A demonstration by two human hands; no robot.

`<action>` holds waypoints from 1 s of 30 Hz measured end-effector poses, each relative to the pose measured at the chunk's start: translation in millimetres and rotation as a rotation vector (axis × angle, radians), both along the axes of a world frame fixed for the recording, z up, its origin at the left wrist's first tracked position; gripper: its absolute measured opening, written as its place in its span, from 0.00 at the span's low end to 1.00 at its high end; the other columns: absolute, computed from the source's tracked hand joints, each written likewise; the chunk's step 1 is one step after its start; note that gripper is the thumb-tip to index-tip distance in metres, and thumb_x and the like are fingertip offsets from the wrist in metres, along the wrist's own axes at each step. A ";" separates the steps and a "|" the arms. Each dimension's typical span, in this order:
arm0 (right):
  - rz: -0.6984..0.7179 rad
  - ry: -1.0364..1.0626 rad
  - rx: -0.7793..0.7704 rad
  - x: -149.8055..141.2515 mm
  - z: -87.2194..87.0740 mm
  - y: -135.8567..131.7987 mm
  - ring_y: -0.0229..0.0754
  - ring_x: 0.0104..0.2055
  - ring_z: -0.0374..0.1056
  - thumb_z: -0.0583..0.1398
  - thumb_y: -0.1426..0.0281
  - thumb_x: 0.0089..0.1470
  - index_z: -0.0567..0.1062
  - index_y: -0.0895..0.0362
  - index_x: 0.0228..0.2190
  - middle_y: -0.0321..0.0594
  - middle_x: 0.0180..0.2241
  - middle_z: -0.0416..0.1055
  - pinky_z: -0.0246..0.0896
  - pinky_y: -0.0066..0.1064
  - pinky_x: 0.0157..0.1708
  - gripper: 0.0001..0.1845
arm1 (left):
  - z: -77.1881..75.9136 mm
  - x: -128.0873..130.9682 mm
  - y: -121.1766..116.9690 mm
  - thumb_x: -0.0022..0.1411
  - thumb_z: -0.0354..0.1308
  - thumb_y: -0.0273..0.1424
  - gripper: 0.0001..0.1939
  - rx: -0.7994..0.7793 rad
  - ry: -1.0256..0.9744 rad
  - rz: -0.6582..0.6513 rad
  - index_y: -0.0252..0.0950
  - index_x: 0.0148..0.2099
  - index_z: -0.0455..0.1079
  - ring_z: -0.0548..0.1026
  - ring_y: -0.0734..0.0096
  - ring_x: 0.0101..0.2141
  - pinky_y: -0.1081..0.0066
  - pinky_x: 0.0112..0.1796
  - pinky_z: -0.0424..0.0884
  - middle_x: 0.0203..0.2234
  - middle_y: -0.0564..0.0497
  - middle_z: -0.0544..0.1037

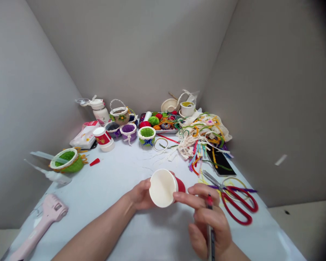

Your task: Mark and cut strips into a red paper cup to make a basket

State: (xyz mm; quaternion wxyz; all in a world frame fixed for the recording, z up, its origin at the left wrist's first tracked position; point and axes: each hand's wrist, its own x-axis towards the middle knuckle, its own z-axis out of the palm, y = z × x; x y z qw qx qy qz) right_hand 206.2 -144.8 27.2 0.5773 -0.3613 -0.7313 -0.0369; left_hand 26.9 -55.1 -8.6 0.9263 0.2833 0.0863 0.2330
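A paper cup [163,188], white inside and red outside, is tilted with its mouth toward me. Around its left side and underneath curls my left hand [141,195], gripping it. My right hand [216,214] has a pen [210,232] tucked between its fingers, the red tip pointing up. Its index fingertip touches the right edge of the cup's rim. Just right of that hand lie red-handled scissors [236,203], blades spread, over a purple stick [251,190].
A pink glue gun [43,224] and a green yarn basket [67,161] are at left. Small baskets, a red-and-white cup stack [103,137] and a tray [165,131] of yarn balls line the back. Yarn scraps [198,134] and a phone [222,163] lie right.
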 end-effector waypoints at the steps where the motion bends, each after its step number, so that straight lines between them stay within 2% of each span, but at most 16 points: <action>1: 0.004 0.024 0.012 0.1 -1.3 -0.7 0.50 0.41 0.70 0.55 0.73 0.56 0.61 0.50 0.33 0.39 0.39 0.82 0.64 0.46 0.40 0.06 | -0.6 -0.9 0.6 0.45 0.69 0.44 0.40 0.007 0.000 -0.014 0.35 0.59 0.66 0.76 0.57 0.43 0.65 0.43 0.68 0.46 0.41 0.77; 7: 0.019 0.058 0.042 0.9 0.5 0.3 0.50 0.41 0.70 0.53 0.72 0.59 0.62 0.51 0.34 0.42 0.39 0.82 0.63 0.47 0.40 0.03 | -2.1 -4.2 1.0 0.42 0.70 0.44 0.42 0.033 0.003 -0.070 0.36 0.59 0.66 0.74 0.53 0.47 0.60 0.47 0.67 0.52 0.39 0.73; 12: 0.047 -0.011 0.013 0.1 10.4 -0.2 0.49 0.39 0.69 0.54 0.72 0.59 0.62 0.51 0.32 0.39 0.37 0.82 0.64 0.44 0.39 0.04 | -4.8 -6.6 0.3 0.42 0.70 0.43 0.44 0.047 0.021 -0.092 0.36 0.61 0.64 0.74 0.54 0.45 0.61 0.44 0.69 0.50 0.39 0.74; 16: 0.070 -0.043 -0.015 2.0 10.5 -4.2 0.49 0.41 0.67 0.55 0.71 0.59 0.61 0.51 0.29 0.38 0.37 0.82 0.64 0.44 0.39 0.08 | -6.0 -7.7 1.3 0.42 0.70 0.43 0.45 0.064 0.016 -0.119 0.36 0.61 0.62 0.74 0.55 0.45 0.62 0.43 0.70 0.51 0.38 0.73; 21: 0.119 0.045 -0.019 6.7 4.8 -6.3 0.49 0.41 0.67 0.54 0.67 0.60 0.62 0.51 0.32 0.40 0.37 0.82 0.62 0.45 0.41 0.04 | -7.2 -8.2 3.4 0.41 0.71 0.42 0.45 0.106 -0.012 -0.161 0.36 0.61 0.62 0.75 0.55 0.45 0.63 0.41 0.70 0.53 0.37 0.72; 25: 0.166 0.082 -0.053 7.5 6.1 -4.0 0.50 0.41 0.66 0.53 0.67 0.60 0.63 0.51 0.34 0.41 0.36 0.82 0.62 0.45 0.41 0.02 | -9.6 -8.7 4.8 0.40 0.72 0.40 0.46 0.128 -0.003 -0.211 0.35 0.61 0.62 0.75 0.59 0.42 0.67 0.39 0.70 0.51 0.38 0.73; 30: 0.193 0.116 -0.119 8.0 7.9 -6.8 0.48 0.39 0.67 0.56 0.63 0.60 0.65 0.50 0.29 0.37 0.34 0.82 0.63 0.43 0.40 0.08 | -10.8 -8.3 5.2 0.39 0.73 0.41 0.46 0.164 0.016 -0.223 0.36 0.60 0.64 0.75 0.59 0.44 0.66 0.42 0.70 0.51 0.39 0.72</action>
